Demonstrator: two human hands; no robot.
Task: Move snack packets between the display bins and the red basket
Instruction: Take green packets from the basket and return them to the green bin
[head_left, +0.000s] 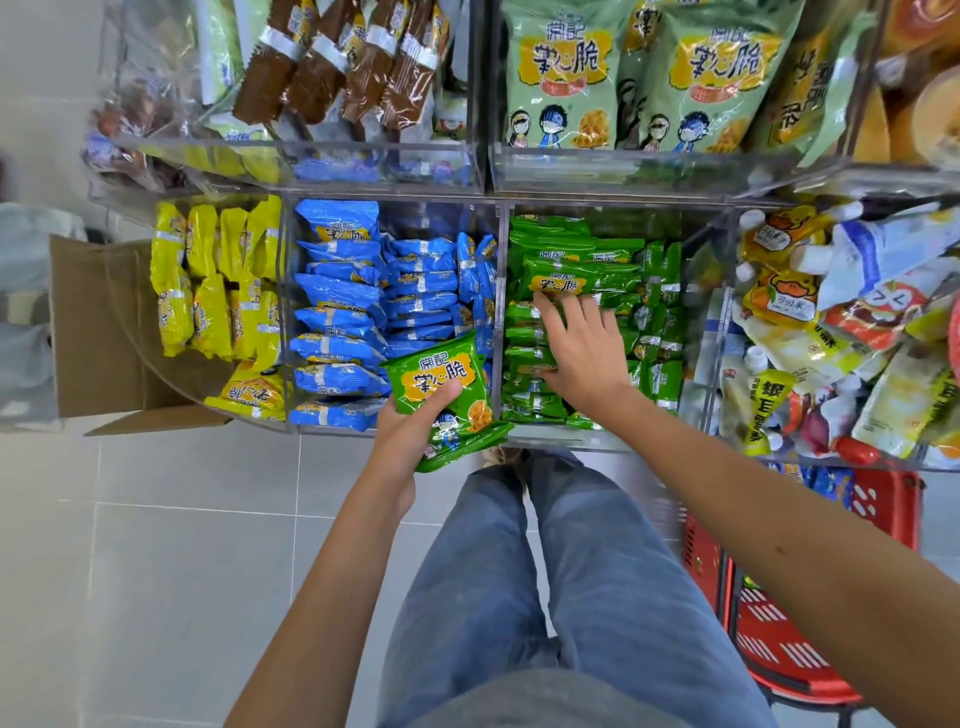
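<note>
Your left hand (410, 436) grips one green snack packet (441, 397), thumb on top, just in front of the blue packets (337, 312). Your right hand (584, 353) lies flat, fingers spread, on the stacked green packets (597, 260) inside the clear display bin (561, 439). Red basket (779, 644) sits on the floor, right side.

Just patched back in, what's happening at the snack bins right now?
A person stands at the clear display bins. Their left hand grips a green packet, possibly more than one, in front of the blue and green compartments. Their right hand lies with fingers spread on the stacked green packets in the green compartment. The red basket sits on the floor to the person's right.
</note>
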